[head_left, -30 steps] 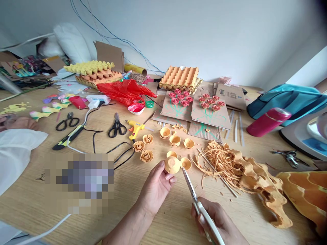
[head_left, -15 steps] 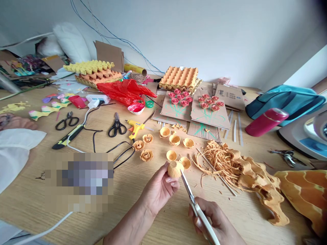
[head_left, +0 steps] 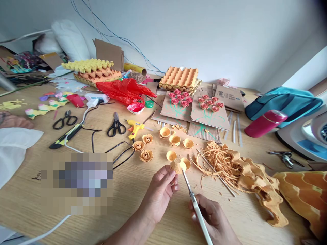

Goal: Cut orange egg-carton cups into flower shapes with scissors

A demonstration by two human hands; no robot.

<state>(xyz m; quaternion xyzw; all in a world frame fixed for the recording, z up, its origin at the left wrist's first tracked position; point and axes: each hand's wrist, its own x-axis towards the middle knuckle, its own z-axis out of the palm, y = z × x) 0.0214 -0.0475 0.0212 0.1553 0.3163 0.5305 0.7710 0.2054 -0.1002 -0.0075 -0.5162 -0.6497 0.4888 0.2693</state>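
Note:
Between the thumb and fingers of my left hand is a small orange egg-carton cup, turned base up. My right hand grips white-handled scissors, whose blade tips touch the cup's right edge. Just beyond lie two loose carton cups, one upright and one partly hidden. Farther back sit more cut cups. To the left of these are several rolled carton roses. A heap of trimmed carton strips spreads to the right of my hands.
A yellow glue gun, black scissors and a utility knife lie on the left. Cardboard sheets with red flowers stand behind. Cut carton pieces and a pink bottle are on the right. Another person's sleeve shows far left.
My left hand has tilted the cup and turned it a little. The scissors have shifted slightly left with my right hand, their tips still at the cup's edge.

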